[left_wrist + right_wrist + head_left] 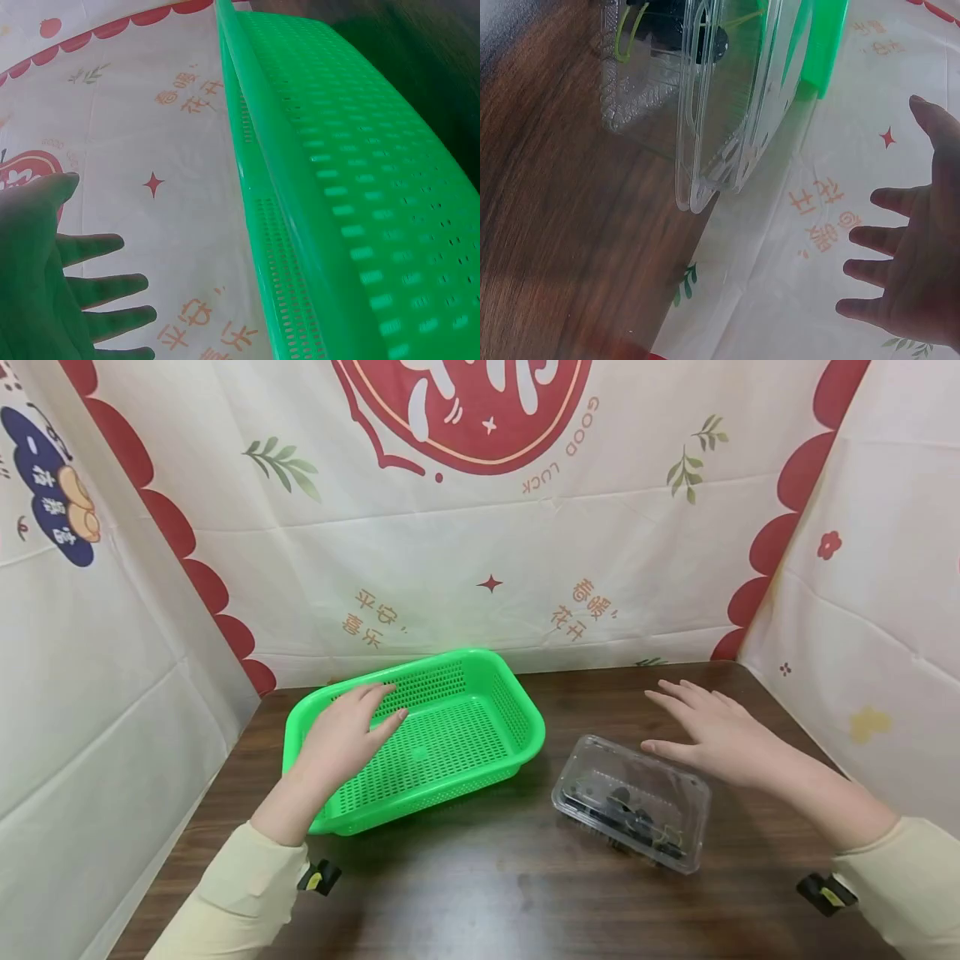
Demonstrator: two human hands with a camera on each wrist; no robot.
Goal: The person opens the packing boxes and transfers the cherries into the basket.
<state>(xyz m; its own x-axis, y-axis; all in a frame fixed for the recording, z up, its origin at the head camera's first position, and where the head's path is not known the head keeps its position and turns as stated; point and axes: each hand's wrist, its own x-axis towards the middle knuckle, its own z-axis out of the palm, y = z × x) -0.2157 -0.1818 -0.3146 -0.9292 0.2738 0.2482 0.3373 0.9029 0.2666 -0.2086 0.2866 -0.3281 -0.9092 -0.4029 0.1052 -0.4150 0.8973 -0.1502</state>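
A bright green plastic basket [420,752] with perforated walls stands on the left half of the table, nothing inside it. Over its left side hovers my left hand [341,735], fingers spread and holding nothing; the left wrist view shows the fingers apart from the basket's rim [281,180]. To the right of the basket lies a closed clear plastic clamshell box [633,802] with dark, round fruit and thin green stems inside. My right hand [708,731] is raised just beyond the box's right back corner, its fingers extended, and it grips nothing.
The dark wooden table [465,885] reaches to a white printed cloth [465,543] hanging behind it. More cloth hangs along the left [97,693] and right sides. Black straps with a yellow mark [318,878] sit at both wrists, over cream sleeves.
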